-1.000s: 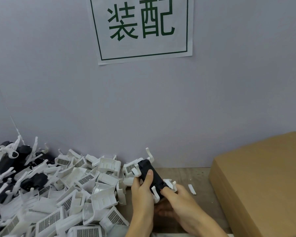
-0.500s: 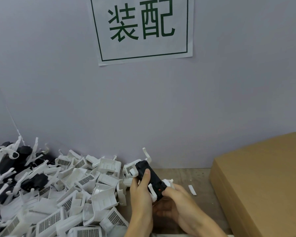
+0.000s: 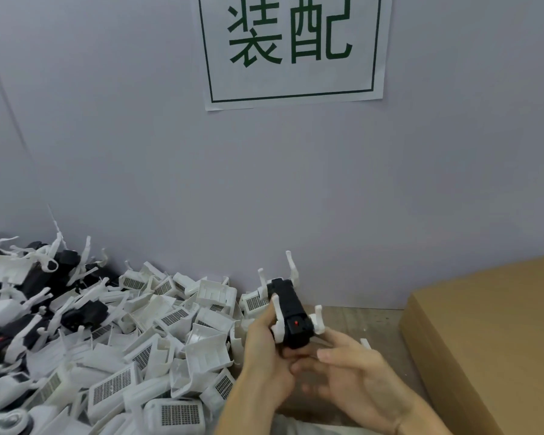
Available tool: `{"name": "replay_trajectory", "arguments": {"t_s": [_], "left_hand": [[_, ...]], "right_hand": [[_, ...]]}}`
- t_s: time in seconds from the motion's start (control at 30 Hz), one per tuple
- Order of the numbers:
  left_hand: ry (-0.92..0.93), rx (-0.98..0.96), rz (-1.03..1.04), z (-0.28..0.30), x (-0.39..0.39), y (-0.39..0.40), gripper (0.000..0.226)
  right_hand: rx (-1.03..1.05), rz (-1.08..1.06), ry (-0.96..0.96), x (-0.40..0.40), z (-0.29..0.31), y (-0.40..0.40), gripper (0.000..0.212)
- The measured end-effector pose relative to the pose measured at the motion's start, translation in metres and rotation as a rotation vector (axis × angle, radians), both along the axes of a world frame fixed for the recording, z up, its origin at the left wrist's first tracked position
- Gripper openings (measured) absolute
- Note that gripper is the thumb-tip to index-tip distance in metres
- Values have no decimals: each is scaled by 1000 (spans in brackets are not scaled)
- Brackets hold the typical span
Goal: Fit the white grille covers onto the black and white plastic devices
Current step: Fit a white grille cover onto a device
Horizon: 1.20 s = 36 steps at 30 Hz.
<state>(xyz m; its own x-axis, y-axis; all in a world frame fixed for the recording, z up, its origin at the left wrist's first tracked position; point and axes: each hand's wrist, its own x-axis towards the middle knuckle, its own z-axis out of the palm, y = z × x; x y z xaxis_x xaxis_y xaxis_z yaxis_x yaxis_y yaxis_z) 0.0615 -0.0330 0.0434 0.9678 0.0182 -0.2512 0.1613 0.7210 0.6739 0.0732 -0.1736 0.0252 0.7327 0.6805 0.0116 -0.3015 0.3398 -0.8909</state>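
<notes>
Two hands (image 3: 299, 362) around black device (image 3: 291, 312)

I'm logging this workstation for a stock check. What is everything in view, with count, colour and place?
held device: one, black body with white prongs and a small red dot, raised over the table centre
grille covers: a heap, too many to count, white with dark mesh, on the left of the table
unfinished devices: several, black and white, far left of the heap
cardboard box: one, brown, right side
sign: one, white paper with green characters and frame, on the wall
wall: grey, behind the table
table: wood grain, bare strip by the box
left hand: grips the held device from its left
right hand: fingers curled beneath the device's lower end
</notes>
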Motion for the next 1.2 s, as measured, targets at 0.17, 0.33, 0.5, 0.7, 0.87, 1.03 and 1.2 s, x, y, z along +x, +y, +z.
{"name": "replay_trajectory", "arguments": {"t_s": [0.17, 0.33, 0.5, 0.7, 0.87, 1.03, 1.2], "left_hand": [[-158, 16, 163, 30, -2, 27, 36], [-18, 467, 483, 52, -12, 60, 40], [60, 621, 567, 60, -23, 84, 36], [25, 659, 567, 52, -19, 84, 18], [-9, 694, 531, 44, -10, 75, 21], [-41, 656, 456, 34, 2, 47, 12], [-74, 633, 368, 2, 14, 1, 12]], "right_hand": [[-364, -323, -161, 5, -11, 13, 27], [-767, -466, -666, 10, -7, 38, 22], [-755, -318, -941, 24, 16, 90, 41], [-976, -108, -990, 31, 22, 117, 19], [-1259, -133, -941, 35, 21, 75, 28], [-1285, -451, -859, 20, -7, 15, 46], [-734, -1050, -432, 12, -21, -12, 39]]}}
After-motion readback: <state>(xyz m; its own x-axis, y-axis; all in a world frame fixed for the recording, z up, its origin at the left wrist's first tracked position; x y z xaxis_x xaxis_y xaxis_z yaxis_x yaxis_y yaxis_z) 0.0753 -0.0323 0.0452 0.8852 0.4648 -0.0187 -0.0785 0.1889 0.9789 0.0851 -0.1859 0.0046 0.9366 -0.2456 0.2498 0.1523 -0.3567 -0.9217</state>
